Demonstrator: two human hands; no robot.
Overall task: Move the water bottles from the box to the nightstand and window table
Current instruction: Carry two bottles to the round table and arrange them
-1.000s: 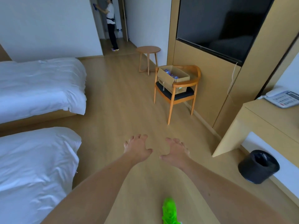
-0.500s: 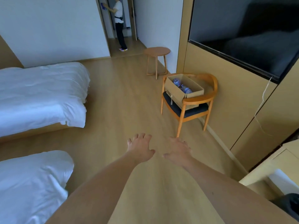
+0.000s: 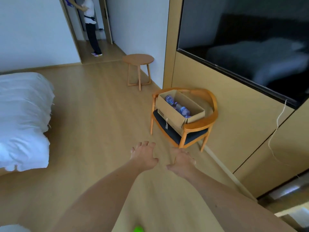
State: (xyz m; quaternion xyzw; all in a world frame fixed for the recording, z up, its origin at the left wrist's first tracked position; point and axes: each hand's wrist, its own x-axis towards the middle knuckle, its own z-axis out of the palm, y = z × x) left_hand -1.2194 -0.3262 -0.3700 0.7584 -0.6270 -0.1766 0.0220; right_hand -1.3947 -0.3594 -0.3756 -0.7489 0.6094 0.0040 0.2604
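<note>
An open cardboard box [image 3: 168, 114] stands on a wooden armchair [image 3: 200, 124] with a dark seat, against the right wall. Several clear water bottles [image 3: 178, 106] with blue labels lie inside the box. My left hand [image 3: 144, 155] and my right hand [image 3: 183, 162] are stretched out side by side over the floor, short of the chair. Both hands have relaxed, spread fingers and hold nothing.
A small round wooden table [image 3: 138, 59] stands beyond the chair by the wall. A bed with white bedding [image 3: 23, 118] fills the left side. A person [image 3: 91, 25] stands in the far doorway. A dark wall screen [image 3: 247, 47] hangs on the right above a dangling white cable [image 3: 277, 124].
The view has advanced toward the chair and box, which now look larger and closer. The desk, phone and bin at right have left the view. Both hands stay empty.
</note>
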